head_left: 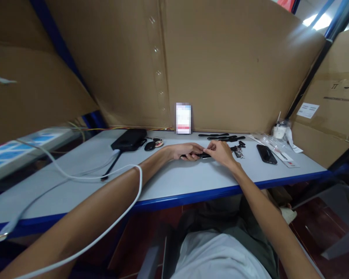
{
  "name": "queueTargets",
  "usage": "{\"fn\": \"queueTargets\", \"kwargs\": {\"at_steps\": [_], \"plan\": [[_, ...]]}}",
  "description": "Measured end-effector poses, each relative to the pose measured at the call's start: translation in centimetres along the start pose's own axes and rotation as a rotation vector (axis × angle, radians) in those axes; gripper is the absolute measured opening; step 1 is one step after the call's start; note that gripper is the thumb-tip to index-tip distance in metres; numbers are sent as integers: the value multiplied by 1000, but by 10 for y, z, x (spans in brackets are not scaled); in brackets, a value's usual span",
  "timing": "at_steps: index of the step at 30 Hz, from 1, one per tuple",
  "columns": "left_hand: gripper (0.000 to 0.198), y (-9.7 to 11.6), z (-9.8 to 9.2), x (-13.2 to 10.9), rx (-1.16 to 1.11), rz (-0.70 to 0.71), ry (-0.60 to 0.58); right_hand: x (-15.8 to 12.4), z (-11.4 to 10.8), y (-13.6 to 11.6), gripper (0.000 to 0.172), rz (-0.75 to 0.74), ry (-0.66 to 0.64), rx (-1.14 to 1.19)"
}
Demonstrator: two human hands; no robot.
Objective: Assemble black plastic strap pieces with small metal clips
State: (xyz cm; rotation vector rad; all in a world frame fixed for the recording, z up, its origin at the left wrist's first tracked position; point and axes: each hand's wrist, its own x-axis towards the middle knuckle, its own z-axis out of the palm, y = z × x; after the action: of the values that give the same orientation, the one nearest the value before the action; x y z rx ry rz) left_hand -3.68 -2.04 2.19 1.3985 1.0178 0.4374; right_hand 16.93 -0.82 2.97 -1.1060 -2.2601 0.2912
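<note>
My left hand (187,151) is closed around a slim black part (204,155) just above the grey tabletop. My right hand (219,151) meets it from the right, its thumb and fingers pinched together at the end of the same part. Behind my hands lie several long black pieces (227,137). Small black pieces (241,144) and a little pile of shiny small parts (239,153) sit just right of my right hand. Fine detail between my fingertips is too small to make out.
A lit phone (183,118) leans on the cardboard at the back. On the left are a black case (129,140) and a black mouse-like object (150,145). A dark phone (266,154) and plastic bags (270,142) lie right. A white cable (140,182) crosses my left forearm.
</note>
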Motion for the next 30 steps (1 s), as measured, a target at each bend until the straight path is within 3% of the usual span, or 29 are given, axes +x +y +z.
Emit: {"fn": "queueTargets", "kwargs": {"at_steps": [5,9,13,16,22,30], "plan": [[25,0,-1,2,-4,-26,21,2,8,10,13,-48,-8,9],[28,-1,-2,3,-7,-20,18,5,11,16,22,-146,-7,51],[28,-1,-3,3,3,-32,27,5,14,18,19,-143,79,96],[27,0,-2,3,7,-13,26,2,15,14,16,-150,141,-1],[28,4,1,4,33,14,21,-1,21,7,20,-238,113,-196],[24,5,1,4,-6,36,24,-2,26,7,21,-273,174,-284]]}}
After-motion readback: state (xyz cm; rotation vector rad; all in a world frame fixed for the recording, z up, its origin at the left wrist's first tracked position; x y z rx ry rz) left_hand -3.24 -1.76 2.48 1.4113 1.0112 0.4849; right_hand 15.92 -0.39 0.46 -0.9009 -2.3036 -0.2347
